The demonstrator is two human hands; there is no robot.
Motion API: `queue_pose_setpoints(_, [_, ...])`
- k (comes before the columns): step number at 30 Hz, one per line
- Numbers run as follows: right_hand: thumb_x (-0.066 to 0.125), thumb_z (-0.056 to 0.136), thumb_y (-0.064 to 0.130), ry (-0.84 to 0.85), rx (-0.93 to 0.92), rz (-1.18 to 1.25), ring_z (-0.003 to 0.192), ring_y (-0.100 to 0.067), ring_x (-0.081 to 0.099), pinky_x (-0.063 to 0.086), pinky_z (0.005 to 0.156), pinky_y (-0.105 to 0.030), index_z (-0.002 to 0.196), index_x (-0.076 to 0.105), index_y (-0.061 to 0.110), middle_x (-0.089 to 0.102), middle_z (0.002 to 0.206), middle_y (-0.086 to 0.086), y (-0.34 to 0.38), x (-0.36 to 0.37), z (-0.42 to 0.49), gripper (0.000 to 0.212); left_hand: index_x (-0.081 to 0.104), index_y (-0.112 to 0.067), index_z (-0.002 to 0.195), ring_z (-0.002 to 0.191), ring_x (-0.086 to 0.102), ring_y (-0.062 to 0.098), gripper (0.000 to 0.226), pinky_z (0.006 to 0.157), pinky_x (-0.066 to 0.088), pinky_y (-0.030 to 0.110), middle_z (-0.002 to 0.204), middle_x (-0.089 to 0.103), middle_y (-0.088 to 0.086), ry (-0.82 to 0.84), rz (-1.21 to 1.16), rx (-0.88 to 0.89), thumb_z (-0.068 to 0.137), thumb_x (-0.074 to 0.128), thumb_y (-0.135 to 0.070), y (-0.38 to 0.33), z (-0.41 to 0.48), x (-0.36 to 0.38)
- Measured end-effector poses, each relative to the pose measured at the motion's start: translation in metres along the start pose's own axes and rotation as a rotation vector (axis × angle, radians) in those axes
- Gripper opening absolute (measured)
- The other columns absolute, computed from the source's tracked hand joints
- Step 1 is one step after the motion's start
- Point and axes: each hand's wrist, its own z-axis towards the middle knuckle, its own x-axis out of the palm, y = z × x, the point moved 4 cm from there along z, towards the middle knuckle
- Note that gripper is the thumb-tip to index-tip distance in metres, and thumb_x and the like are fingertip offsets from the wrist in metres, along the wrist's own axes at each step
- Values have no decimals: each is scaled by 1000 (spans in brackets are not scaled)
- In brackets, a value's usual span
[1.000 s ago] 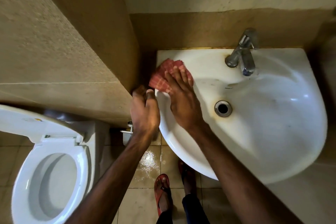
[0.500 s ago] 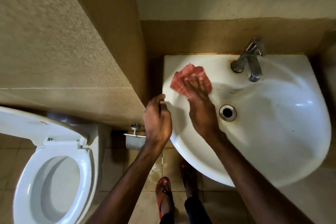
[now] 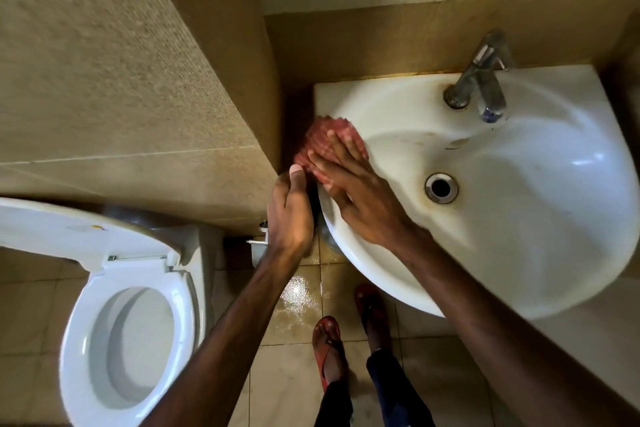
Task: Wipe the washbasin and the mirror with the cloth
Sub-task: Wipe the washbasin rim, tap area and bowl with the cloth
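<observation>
A white washbasin [image 3: 540, 218] hangs on the tiled wall at the right, with a drain [image 3: 441, 187] in its bowl. My right hand [image 3: 349, 191] lies flat, fingers spread, pressing a red checked cloth [image 3: 323, 135] onto the basin's left rim. My left hand [image 3: 289, 215] grips the outer left edge of the basin, its thumb up beside the cloth. No mirror is in view.
A chrome tap [image 3: 481, 80] stands at the basin's back. A white toilet [image 3: 128, 329] with its lid raised sits at the lower left. A tiled wall corner [image 3: 221, 114] juts out left of the basin. Wet floor tiles [image 3: 294, 291] and my sandalled feet [image 3: 327, 347] lie below.
My right hand has slid the cloth from the inner slope of the bowl leftward onto the basin's left rim. My left hand stays on the basin's edge.
</observation>
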Motion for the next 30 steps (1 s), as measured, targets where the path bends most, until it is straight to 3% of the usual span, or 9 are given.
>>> queue_pose_setpoints(4, [55, 105, 3, 93, 138, 243, 161, -8, 14, 26, 120, -10, 159, 42, 29, 15, 175, 11, 12, -7, -56, 62, 73, -17, 101, 99, 69, 16, 57, 95, 53, 41, 101, 75, -3, -52, 140, -16, 101, 29, -53, 10, -25, -12])
queue_pose_setpoints(8, [62, 101, 4, 231, 145, 185, 157, -2, 24, 40, 119, -24, 157, 43, 41, 16, 172, 23, 16, -22, -118, 69, 72, -18, 107, 98, 72, 17, 38, 95, 56, 44, 99, 76, -2, -27, 177, -20, 97, 45, -43, 16, -33, -13])
queue_pose_setpoints(11, [64, 100, 6, 282, 156, 121, 156, -5, 31, 51, 114, -36, 157, 42, 44, 21, 171, 22, 16, -38, -153, 72, 68, -16, 116, 95, 68, 6, 26, 90, 56, 26, 108, 74, -5, 0, 279, 65, 100, 55, -32, -1, -30, -6])
queue_pose_setpoints(14, [57, 106, 19, 290, 193, 108, 150, -12, 45, 57, 107, -39, 163, 21, 46, 19, 173, 19, 16, -42, -155, 73, 60, -11, 129, 95, 63, 3, 32, 77, 46, 6, 115, 68, -8, 20, 365, 208, 98, 62, -20, -19, -24, 8])
queue_pose_setpoints(16, [48, 109, 32, 272, 232, 116, 141, -16, 55, 61, 101, -39, 166, 7, 44, 12, 174, 18, 16, -37, -138, 71, 64, -10, 120, 89, 66, 9, 26, 73, 49, 8, 105, 68, -6, 28, 432, 295, 94, 63, -10, -27, -19, 19])
queue_pose_setpoints(18, [44, 110, 36, 239, 278, 148, 148, -19, 47, 57, 105, -39, 167, 1, 39, 4, 175, 16, 11, -26, -114, 71, 63, -14, 87, 66, 62, 14, 10, 63, 53, 27, 77, 67, 0, 17, 551, 366, 86, 59, -4, -30, -13, 26])
queue_pose_setpoints(21, [45, 111, 29, 188, 437, 214, 158, -19, 28, 39, 120, -40, 167, 2, 37, 6, 176, 11, 3, -10, -75, 70, 58, -12, 67, 50, 46, 7, 22, 53, 45, 30, 58, 59, -1, -11, 582, 406, 87, 60, -5, -36, -8, 28])
queue_pose_setpoints(25, [44, 111, 24, 165, 542, 173, 155, -28, 35, 37, 117, -40, 168, 9, 29, 21, 175, 1, 10, -9, -61, 67, 73, -16, 77, 55, 63, 7, 16, 55, 48, 15, 68, 71, -5, 77, 588, 444, 92, 70, -15, -45, -7, 23])
queue_pose_setpoints(30, [48, 106, 19, 374, 474, -95, 155, -26, 33, 35, 119, -37, 168, 14, 15, 24, 173, -7, 43, -38, -100, 70, 73, -8, 91, 54, 54, 4, 32, 44, 39, 4, 69, 61, -6, 75, 730, 374, 88, 49, 13, -50, -17, 27])
